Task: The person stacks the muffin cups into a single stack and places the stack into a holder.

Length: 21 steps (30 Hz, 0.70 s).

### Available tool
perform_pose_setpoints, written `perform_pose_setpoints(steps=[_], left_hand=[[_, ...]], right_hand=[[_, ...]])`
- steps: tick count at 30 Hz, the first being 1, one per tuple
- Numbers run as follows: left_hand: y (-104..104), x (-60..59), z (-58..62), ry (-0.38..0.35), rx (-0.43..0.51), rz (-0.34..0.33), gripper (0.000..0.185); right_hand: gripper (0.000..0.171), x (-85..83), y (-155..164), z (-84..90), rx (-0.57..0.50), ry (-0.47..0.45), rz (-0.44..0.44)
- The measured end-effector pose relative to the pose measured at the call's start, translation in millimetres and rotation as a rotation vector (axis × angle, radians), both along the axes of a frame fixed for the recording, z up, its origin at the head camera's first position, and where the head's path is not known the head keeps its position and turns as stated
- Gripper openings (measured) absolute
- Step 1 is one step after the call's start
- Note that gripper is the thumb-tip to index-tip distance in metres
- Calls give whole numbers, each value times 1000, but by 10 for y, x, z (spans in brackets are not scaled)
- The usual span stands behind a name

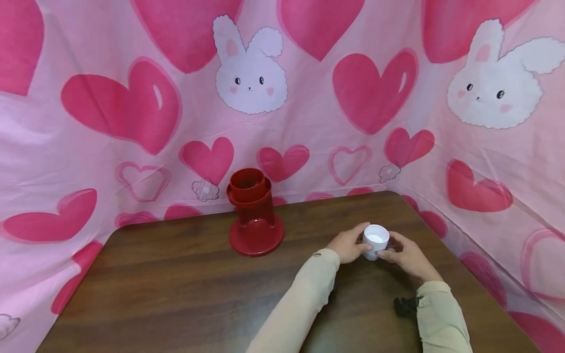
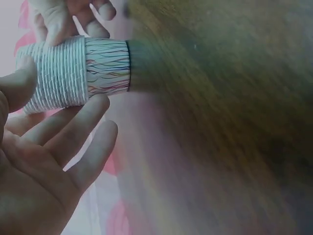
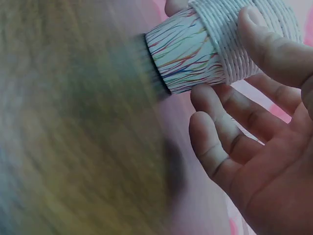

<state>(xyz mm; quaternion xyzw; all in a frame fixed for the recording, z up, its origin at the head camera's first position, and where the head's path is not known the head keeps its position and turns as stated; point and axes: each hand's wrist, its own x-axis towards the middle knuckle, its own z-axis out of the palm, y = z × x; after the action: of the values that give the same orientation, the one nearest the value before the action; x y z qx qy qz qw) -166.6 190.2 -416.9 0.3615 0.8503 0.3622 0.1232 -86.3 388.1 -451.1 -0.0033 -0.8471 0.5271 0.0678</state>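
The surface [image 2: 220,122] is rendered as a blur in both wrist views. The left hand [image 2: 44,161] is cut off by the frame's lower and left edges. The foot of the cup stack [image 1: 375,241] is hidden behind fingers in the head view; the number of cups cannot be determined.

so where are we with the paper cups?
Early. Both hands, left hand and right hand, hold the stack of paper cups upright on the table. No cup looks separated yet. The red dispenser stands apart, untouched; nothing shows inside it.
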Motion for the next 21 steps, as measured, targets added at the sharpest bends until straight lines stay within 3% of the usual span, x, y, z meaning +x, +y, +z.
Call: perform_pose_setpoints(steps=[4,13,21], left_hand=[[-42,-45,-61,-46,69,29,51],[-249,-171,-177,-23,162,110,46],[-519,-306,13,46,197,100,47]], right_hand=[[56,-48,-75,-7,16,22,-11],[53,-199,-358,5,59,41,-39],[55,-338,-608,201,130,106,-36]])
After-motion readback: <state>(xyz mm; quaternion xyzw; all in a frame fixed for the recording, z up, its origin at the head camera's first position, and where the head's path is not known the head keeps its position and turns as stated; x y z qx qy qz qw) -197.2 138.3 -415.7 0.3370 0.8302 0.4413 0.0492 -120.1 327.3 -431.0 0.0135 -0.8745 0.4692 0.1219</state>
